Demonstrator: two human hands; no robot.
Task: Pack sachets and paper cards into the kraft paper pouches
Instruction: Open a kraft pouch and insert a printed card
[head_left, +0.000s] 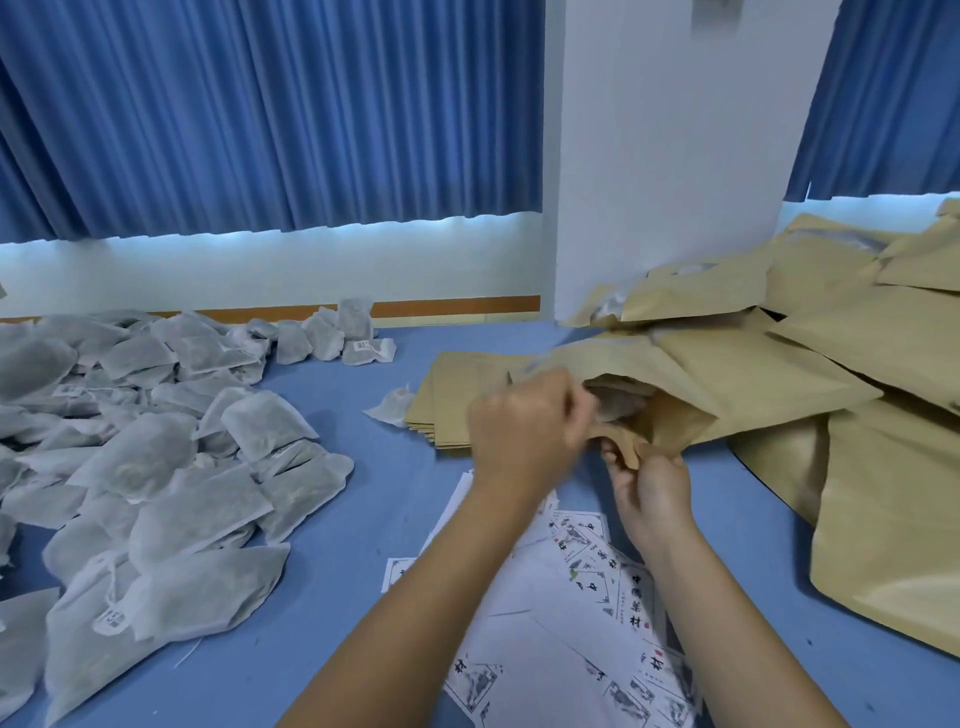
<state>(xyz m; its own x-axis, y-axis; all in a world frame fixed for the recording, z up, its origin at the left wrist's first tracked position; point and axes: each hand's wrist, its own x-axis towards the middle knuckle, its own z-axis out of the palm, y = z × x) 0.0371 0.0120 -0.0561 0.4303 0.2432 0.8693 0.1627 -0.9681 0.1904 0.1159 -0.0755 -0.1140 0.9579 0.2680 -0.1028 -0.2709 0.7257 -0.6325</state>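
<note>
A kraft paper pouch (727, 384) lies in mid-air at centre with its mouth gaping toward me. My right hand (649, 488) pinches the lower lip of the mouth from below. At the mouth, my left hand (519, 421) has its fingers curled around a grey sachet (621, 402) that sits partly inside the pouch. Printed white paper cards (571, 623) are spread on the blue table under my forearms. A big heap of grey sachets (156, 467) covers the left of the table.
A flat stack of empty kraft pouches (452, 405) lies just behind my left hand. A large pile of kraft pouches (857, 389) fills the right side. Blue curtains (260, 114) and a white pillar (675, 156) stand behind the table.
</note>
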